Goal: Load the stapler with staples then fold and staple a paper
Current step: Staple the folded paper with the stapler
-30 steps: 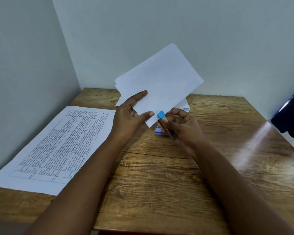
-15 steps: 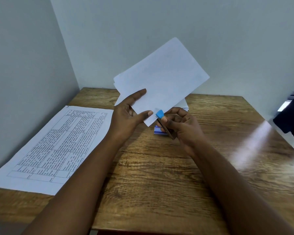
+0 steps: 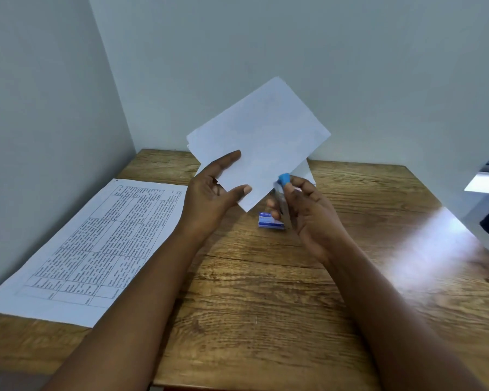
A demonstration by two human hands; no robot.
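White folded paper [image 3: 259,142] pinched in left hand [image 3: 209,198]; right hand [image 3: 308,210] grips blue-tipped stapler [image 3: 282,193]; print unreadable.

We find no text that can be read. The printed sheet [image 3: 91,244] lying flat at the left of the wooden table [image 3: 266,320] carries a ruled grid of cells filled with small dark print, too fine for us to make out a word. The small blue and white box [image 3: 270,221] near the middle of the table bears markings on its top, blurred beyond reading. The folded paper [image 3: 263,136] shows us a blank face.
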